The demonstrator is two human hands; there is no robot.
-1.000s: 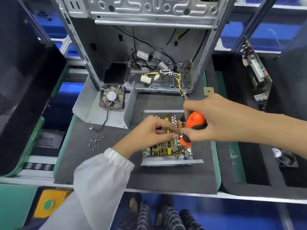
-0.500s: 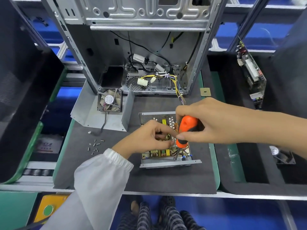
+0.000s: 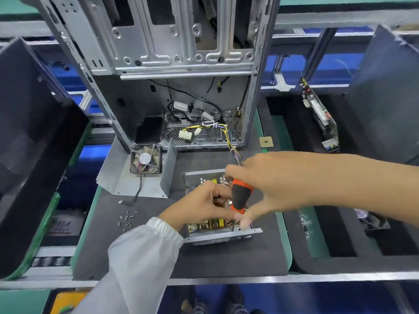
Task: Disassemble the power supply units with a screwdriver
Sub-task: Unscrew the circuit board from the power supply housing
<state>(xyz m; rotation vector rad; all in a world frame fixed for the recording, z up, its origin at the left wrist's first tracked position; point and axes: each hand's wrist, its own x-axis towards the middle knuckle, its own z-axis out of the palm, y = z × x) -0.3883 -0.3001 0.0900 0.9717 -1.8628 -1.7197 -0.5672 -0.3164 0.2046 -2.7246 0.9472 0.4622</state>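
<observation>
Orange screwdriver (image 3: pixel 239 196) gripped by right hand (image 3: pixel 269 184), above power supply unit (image 3: pixel 217 234)

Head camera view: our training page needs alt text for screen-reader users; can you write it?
Right hand grips an orange-and-black screwdriver, its tip down in an opened power supply unit on a dark mat, while the left hand reaches in beside it. Behind stand an empty computer case, a detached fan and loose screws.

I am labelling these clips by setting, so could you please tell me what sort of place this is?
Probably an electronics dismantling line: a stripped computer case stands on a padded workbench, an opened power supply unit lies before it, and loose screws lie nearby.
</observation>
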